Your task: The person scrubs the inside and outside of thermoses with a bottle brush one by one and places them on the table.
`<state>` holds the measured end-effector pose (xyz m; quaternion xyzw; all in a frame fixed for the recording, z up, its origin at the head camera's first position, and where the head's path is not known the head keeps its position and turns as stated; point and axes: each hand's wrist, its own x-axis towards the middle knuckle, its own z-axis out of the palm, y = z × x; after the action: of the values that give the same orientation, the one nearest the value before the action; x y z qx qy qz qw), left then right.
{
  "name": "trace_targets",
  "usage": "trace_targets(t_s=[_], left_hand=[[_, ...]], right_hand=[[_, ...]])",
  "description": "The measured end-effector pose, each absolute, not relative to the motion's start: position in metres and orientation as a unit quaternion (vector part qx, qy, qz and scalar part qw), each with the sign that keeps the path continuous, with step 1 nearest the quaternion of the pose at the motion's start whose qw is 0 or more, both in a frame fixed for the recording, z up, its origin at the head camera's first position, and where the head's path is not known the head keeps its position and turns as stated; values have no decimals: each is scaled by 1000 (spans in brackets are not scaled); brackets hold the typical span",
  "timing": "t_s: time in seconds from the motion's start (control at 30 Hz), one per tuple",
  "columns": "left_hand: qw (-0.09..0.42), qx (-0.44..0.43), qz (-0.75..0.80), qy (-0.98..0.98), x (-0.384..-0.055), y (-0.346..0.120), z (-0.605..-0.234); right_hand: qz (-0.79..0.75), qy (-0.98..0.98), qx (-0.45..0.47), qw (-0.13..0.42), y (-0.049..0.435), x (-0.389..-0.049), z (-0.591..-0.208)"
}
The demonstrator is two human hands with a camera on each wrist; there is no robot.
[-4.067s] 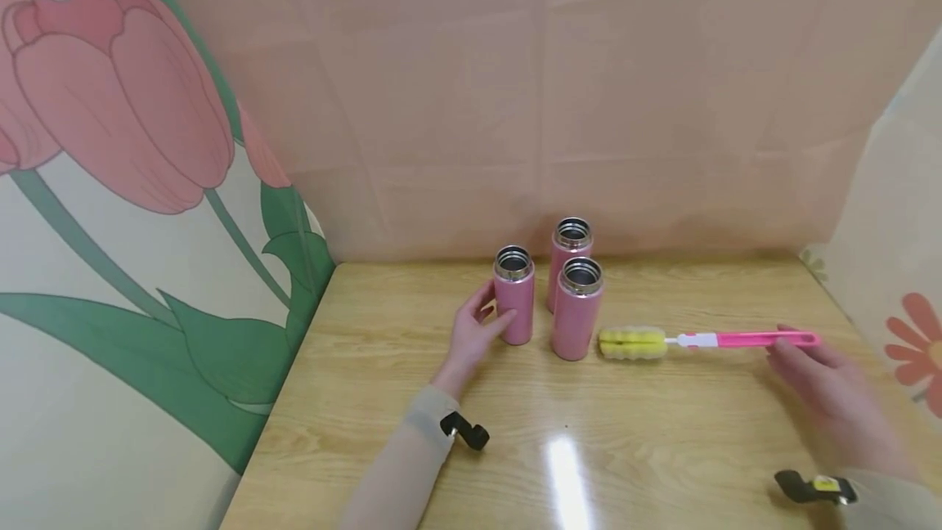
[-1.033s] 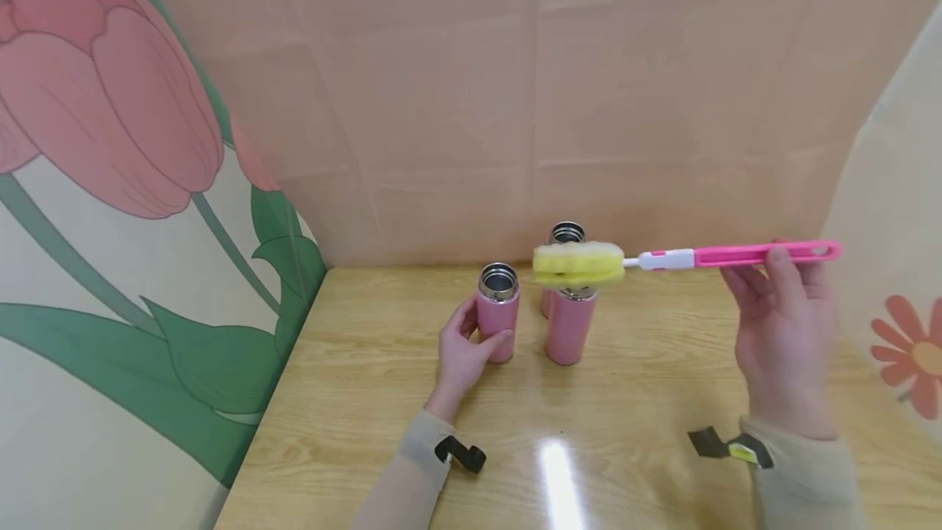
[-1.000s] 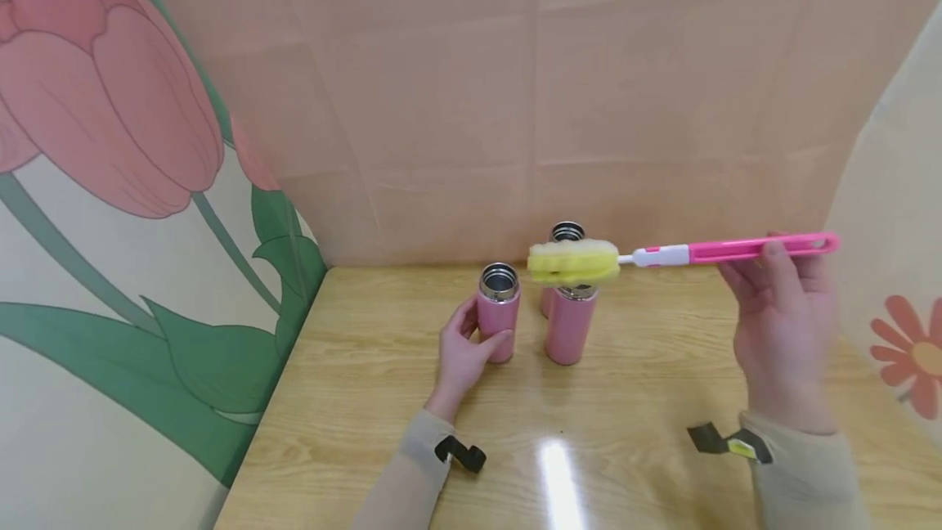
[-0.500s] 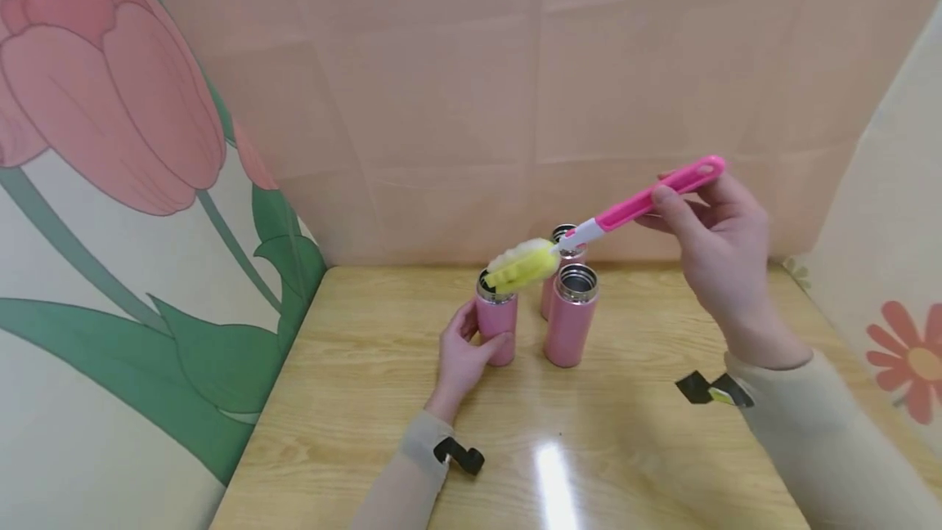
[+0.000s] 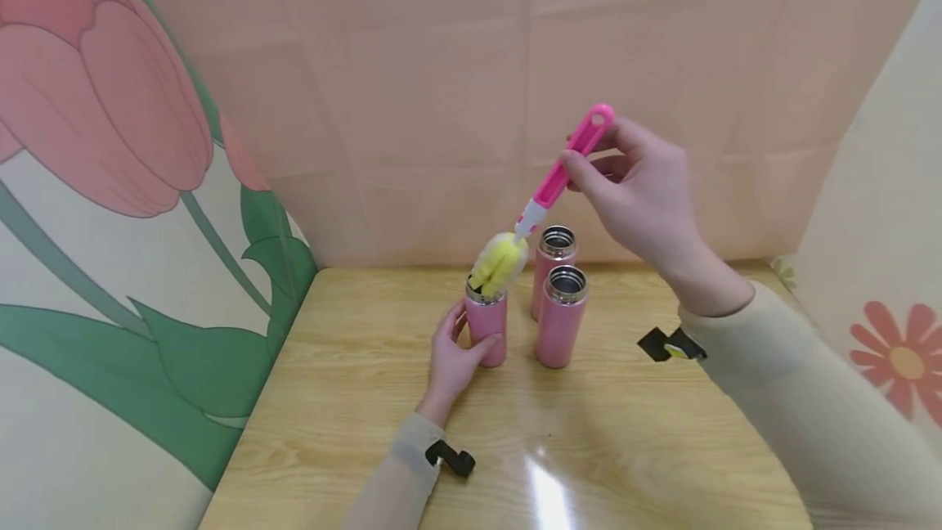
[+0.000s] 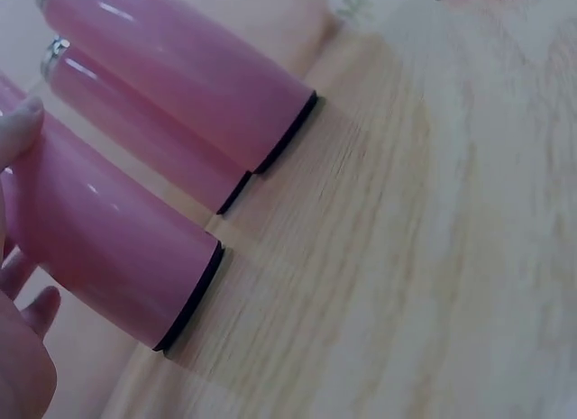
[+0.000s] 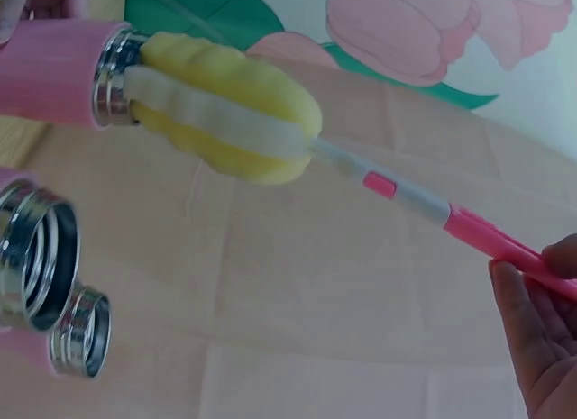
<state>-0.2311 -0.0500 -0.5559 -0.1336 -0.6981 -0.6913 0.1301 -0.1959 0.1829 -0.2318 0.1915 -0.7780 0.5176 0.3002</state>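
Observation:
My left hand (image 5: 454, 362) grips a pink thermos bottle (image 5: 486, 325) standing upright on the table, thumb in front and fingers behind. Its steel mouth carries no lid. My right hand (image 5: 646, 190) pinches the pink handle of a bottle brush (image 5: 497, 262), held at a slant above that bottle. The yellow and white sponge head has its tip right at the bottle's mouth, as the right wrist view also shows (image 7: 225, 113). Most of the sponge is still outside. In the left wrist view the held bottle (image 6: 108, 239) has a black base resting on the wood.
Two more open pink bottles stand just to the right, one nearer (image 5: 562, 321) and one behind it (image 5: 553, 256). A pink cloth backdrop (image 5: 412, 105) hangs behind the wooden table (image 5: 353, 399). Flower-printed walls (image 5: 51, 399) flank both sides.
My right hand has lifted the bottle brush off the table, brought it left and tilted it, sponge down, to the held bottle's mouth. My left hand keeps its grip on the bottle.

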Motion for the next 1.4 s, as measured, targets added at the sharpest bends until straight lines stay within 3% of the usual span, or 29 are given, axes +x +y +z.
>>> trace_targets(t_s=[0.43,0.87,1.4], left_hand=[[138,-129,-708,-681,-231,-43,-552],[159,-145,-703,-678,-233,-41,-550],[144,-129,-690,-697,-234,-49,-554]], right_hand=[[493,-766,223,348,163,-206,-225],[479,-764,251,352,148,-216,-222],[416,-814,299,274,146,-219,-225]])
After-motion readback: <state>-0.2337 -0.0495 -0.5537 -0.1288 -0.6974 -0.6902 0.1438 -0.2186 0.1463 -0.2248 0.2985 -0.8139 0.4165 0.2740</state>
